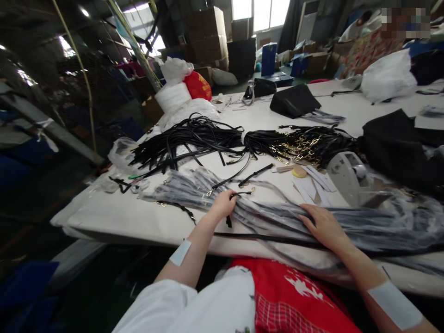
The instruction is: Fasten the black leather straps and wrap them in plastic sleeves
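Observation:
My left hand [224, 206] is closed on a short black strap [242, 193]; one end with a gold-coloured clasp points right, and a dark end hangs below my fingers. Under both hands lies a long bundle of straps in clear plastic sleeves [267, 215]. My right hand [324, 226] rests on this bundle, thumb and fingers apart. A loose long black strap [263, 237] runs along the table's near side. Just beyond the left hand are another black strap with a gold clasp [231, 177] and a short buckled strap [256, 174].
A big tied bunch of black straps [201, 134] with gold clasps lies across the white table [114, 217]. At right stand a white tape-dispenser-like device [347, 173], paper strips [317, 182] and black bags [395, 143]. Farther back are cartons [206, 37] and another person, partly visible.

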A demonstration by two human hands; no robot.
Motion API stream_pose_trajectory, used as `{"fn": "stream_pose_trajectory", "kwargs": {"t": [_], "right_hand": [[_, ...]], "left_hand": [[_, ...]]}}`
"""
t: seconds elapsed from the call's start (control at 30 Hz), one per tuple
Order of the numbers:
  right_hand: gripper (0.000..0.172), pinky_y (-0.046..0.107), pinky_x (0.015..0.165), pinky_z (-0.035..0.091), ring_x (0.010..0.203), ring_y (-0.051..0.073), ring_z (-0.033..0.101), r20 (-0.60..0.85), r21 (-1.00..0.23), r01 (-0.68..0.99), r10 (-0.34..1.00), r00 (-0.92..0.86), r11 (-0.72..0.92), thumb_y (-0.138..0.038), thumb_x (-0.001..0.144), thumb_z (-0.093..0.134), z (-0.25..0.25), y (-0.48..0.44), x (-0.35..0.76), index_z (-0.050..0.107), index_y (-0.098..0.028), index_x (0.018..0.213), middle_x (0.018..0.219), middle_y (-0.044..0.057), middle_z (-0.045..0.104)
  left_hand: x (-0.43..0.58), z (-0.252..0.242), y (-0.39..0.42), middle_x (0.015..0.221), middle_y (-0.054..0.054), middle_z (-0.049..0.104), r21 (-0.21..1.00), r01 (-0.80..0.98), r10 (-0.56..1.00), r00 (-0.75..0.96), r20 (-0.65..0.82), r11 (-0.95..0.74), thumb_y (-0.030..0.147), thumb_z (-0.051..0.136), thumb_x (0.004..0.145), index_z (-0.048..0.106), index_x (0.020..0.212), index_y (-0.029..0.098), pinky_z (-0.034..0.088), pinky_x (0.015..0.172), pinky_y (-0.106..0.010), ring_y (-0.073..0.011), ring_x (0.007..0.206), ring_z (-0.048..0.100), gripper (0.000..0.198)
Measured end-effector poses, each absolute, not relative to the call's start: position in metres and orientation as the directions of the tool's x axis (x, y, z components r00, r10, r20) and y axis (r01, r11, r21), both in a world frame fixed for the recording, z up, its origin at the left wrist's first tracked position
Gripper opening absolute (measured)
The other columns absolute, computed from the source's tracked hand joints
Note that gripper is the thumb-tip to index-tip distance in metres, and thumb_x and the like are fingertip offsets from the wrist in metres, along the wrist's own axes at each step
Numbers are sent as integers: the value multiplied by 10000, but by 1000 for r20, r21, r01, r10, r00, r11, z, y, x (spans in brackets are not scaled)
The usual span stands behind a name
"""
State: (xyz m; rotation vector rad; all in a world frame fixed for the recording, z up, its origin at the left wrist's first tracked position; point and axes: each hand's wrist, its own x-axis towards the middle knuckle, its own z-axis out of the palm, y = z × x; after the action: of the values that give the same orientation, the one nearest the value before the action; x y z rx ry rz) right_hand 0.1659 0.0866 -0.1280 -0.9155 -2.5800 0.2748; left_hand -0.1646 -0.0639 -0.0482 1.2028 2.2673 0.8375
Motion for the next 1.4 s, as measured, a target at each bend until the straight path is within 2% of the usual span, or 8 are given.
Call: {"fn": "stream_pose_trajectory", "kwargs": {"t": [0.17, 0.4, 0.63, 0.87, 1.03, 1.17, 1.23, 1.4], "right_hand": [[434, 471, 939, 490, 1045, 318, 645, 316, -263, 577, 634, -706, 773, -446, 932, 455, -132, 90, 165, 629, -136, 1183, 1148, 157, 698], [367, 474, 983, 468, 1093, 316, 622, 447, -434, 524, 680, -581, 733, -422, 911, 527, -83, 54, 146, 647, -171, 1150, 1168, 156, 681], [512, 431, 1014, 481, 1150, 265, 621, 46, -874, 216, 517, -854, 436, -409, 891, 609, -42, -2, 103, 515, -217, 1357, 1293, 111, 638], [347, 333, 779, 557, 801, 201, 691, -136, -975, 203, 484, -865, 88, -442, 910, 570, -45, -3, 87, 632, -170, 1117, 906, 69, 735], [391, 273, 678, 527, 672, 153, 655, -149, -983, 182, 496, -856, 17, -496, 976, 439, -37, 0, 91, 636, -164, 1040, 800, 46, 718], [409, 255, 659, 509, 673, 154, 651, -103, -984, 158, 448, -888, 86, -514, 986, 416, -30, 5, 92, 615, -178, 866, 761, 47, 716], [444, 235, 566, 478, 565, 140, 613, -137, -981, 183, 425, -895, 70, -559, 971, 416, -29, 10, 89, 571, -183, 792, 642, 26, 683], [536, 207, 384, 242, 338, 76, 320, -237, -952, 300, 469, -851, 62, -664, 921, 416, -33, 27, 77, 493, -197, 670, 390, -71, 423]], "left_hand": [[-182, -36, -71, 665, 9, 628, 855, 383, 836, -539, -101, 350, 245, 496, 904, 649, 1092, 136, 416, 499, -215, -101, 489, 524, 266], [-155, -21, -70, 623, 47, 547, 968, 133, 866, -485, -123, 212, 364, 619, 837, 616, 1051, 123, 380, 469, -186, -60, 462, 465, 322], [-101, -22, -51, 622, 54, 538, 982, -172, 886, -441, -144, 75, 461, 690, 773, 583, 1034, 134, 328, 407, -159, -57, 466, 482, 432], [-90, -24, -41, 647, 47, 547, 978, -201, 885, -444, -141, 55, 468, 714, 760, 563, 1065, 142, 378, 399, -165, -76, 482, 524, 471], [-94, -23, -53, 928, -60, 626, 949, 293, 662, -690, 292, -113, 328, 651, 842, 508, 1207, 157, 544, 636, -265, -154, 772, 649, 427], [-92, -18, -76, 1326, -165, 513, 342, 938, 319, -309, 896, -51, 142, 698, 783, 488, 1301, 184, 435, 1037, -448, -282, 1264, 493, 560], [-89, -18, -82, 1271, -155, 577, 188, 970, 517, -82, 852, -157, 174, 650, 824, 493, 1305, 173, 428, 1046, -436, -269, 1217, 533, 505], [-83, -24, -71, 884, -96, 716, 409, 896, 976, 103, 194, -175, 425, 472, 923, 621, 1043, 160, 520, 705, -324, -228, 791, 673, 327]]}}
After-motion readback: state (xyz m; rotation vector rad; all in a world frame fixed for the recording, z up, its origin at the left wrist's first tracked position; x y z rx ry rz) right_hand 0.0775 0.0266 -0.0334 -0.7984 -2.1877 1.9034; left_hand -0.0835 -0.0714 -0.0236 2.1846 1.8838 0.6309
